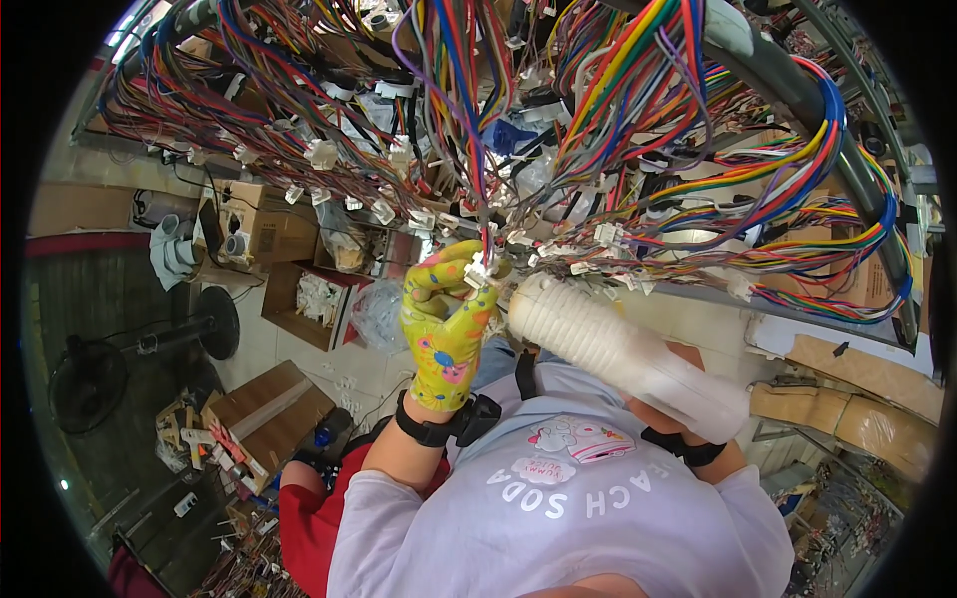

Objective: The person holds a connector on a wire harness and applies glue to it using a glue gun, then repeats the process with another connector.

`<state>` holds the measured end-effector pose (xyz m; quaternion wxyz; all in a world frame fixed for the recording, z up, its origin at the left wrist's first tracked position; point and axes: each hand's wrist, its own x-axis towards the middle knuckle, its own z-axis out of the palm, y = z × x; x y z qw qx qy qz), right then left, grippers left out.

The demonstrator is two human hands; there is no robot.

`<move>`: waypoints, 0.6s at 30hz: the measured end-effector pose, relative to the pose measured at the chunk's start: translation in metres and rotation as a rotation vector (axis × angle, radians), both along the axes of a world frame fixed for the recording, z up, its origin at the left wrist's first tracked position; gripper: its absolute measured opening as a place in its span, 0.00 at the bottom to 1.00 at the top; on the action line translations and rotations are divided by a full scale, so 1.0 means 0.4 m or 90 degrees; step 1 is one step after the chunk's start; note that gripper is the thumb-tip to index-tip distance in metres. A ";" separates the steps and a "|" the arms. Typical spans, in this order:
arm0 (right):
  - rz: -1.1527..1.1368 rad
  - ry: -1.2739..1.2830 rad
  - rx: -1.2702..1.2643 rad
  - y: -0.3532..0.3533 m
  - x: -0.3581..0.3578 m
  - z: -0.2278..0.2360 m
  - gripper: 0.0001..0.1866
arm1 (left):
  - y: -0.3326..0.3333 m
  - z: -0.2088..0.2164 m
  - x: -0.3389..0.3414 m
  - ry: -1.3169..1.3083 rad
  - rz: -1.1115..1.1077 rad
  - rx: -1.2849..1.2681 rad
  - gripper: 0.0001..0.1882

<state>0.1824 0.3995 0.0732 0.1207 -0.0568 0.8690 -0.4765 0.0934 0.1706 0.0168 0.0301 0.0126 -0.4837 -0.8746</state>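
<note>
Brown cardboard boxes (267, 221) at left, open box (304, 304) beside, flat carton (267, 407) lower left

Left hand (446, 324): yellow glove printed with pink and blue shapes, black wrist strap. Right forearm: ribbed white sleeve cover (623, 354), black strap near the elbow. Torso: pale grey short-sleeved shirt (558, 518) with white lettering.

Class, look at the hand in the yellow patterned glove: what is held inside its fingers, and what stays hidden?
The left hand pinches a small white connector on wires from the coloured wire bundle. The fingers cover the connector's lower part.
</note>
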 end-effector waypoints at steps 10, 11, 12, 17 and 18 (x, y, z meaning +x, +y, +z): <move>0.050 0.001 -0.035 0.027 0.037 0.025 0.22 | -0.012 -0.011 -0.048 -0.168 -0.177 0.283 0.27; 0.041 0.082 0.108 0.019 0.040 0.033 0.21 | -0.014 -0.013 -0.058 -0.166 -0.179 0.282 0.27; 0.039 0.086 0.110 0.027 0.051 0.029 0.21 | -0.015 -0.018 -0.071 -0.144 -0.220 0.348 0.27; -0.011 0.041 -0.125 0.065 0.084 0.002 0.23 | 0.003 -0.039 -0.075 -0.184 -0.208 0.397 0.26; -0.016 0.044 -0.125 0.064 0.094 -0.002 0.23 | 0.009 -0.041 -0.069 -0.183 -0.214 0.396 0.26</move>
